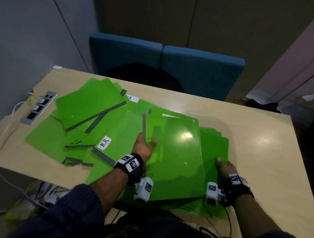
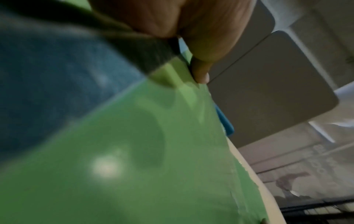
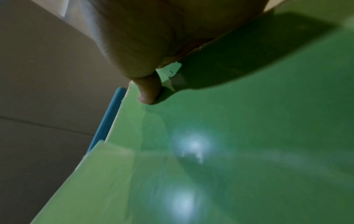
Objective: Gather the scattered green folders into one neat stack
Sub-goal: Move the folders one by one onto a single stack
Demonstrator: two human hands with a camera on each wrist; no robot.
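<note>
A glossy green folder [image 1: 176, 155] lies on top of a pile at the near middle of the table. My left hand [image 1: 146, 143] pinches its left edge by the dark spine strip [image 2: 149, 50], thumb [image 2: 201, 72] on top, the other fingers hidden under the sheet. My right hand [image 1: 224, 165] grips the right side of the green stack [image 1: 214, 144], thumb [image 3: 148, 91] pressed on a folder [image 3: 249, 121]. More green folders [image 1: 85, 105] lie scattered and overlapping across the table's left half, one bearing a white "H.R" label [image 1: 104, 143].
The wooden table [image 1: 258, 140] is bare on its right side. A socket panel [image 1: 39, 107] with a plugged white cable [image 1: 2, 140] sits at the far left. Two blue chair backs [image 1: 198, 72] stand behind the table. A bag [image 1: 34, 198] lies on the floor at left.
</note>
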